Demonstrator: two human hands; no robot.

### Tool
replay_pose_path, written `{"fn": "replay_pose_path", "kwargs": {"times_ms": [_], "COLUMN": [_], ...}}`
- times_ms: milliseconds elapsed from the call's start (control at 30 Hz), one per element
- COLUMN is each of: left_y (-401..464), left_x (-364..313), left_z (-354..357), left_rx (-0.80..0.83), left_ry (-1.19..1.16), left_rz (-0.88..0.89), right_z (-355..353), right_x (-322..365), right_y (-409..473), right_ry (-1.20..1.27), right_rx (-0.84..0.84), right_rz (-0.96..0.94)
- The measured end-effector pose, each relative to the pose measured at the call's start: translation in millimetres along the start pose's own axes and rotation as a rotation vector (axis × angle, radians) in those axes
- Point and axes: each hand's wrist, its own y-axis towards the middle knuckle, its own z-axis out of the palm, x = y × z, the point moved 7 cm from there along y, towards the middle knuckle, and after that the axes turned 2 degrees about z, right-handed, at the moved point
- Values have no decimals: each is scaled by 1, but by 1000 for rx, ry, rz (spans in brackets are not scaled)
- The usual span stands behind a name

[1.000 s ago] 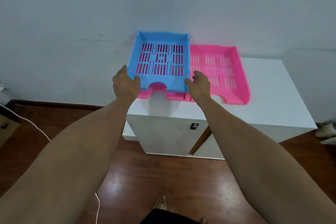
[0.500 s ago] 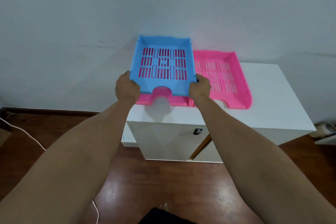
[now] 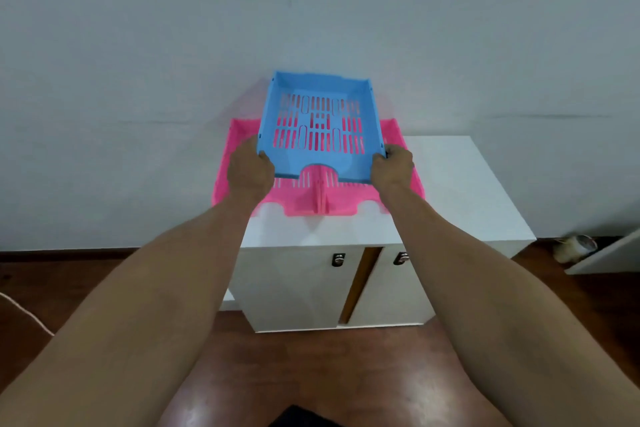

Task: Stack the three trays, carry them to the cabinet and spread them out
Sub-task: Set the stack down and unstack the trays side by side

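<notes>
Blue tray (image 3: 320, 163) held btwn both hands, raised above 2 pink trays on white cabinet (image 3: 460, 184). Left hand (image 3: 250, 172) clamps near-left corner, right hand (image 3: 393, 168) near-right. Left pink tray (image 3: 239, 135) & right pink tray (image 3: 398, 135) lie side by side, touching. 1 blue, 2 pink.

I can read no text, label, brand or number anywhere here: the blue tray (image 3: 320, 128), the pink trays (image 3: 320, 199) and the white cabinet (image 3: 460, 191) all look unmarked.

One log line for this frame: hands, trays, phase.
phase: spreading | left hand: grips blue tray | right hand: grips blue tray | pink trays: side by side on cabinet
</notes>
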Motion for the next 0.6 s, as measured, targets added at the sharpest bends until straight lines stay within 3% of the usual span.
{"fn": "replay_pose_path", "kwargs": {"times_ms": [367, 600], "left_y": [-50, -94], "left_x": [-137, -194], "left_z": [142, 225], "left_rx": [31, 5], "left_ry": [-79, -109], "left_rz": [73, -15], "right_z": [-174, -254], "right_x": [-79, -129], "right_y": [75, 131], "right_ry": [11, -11], "right_rx": [-169, -159], "right_rz": [130, 151]}}
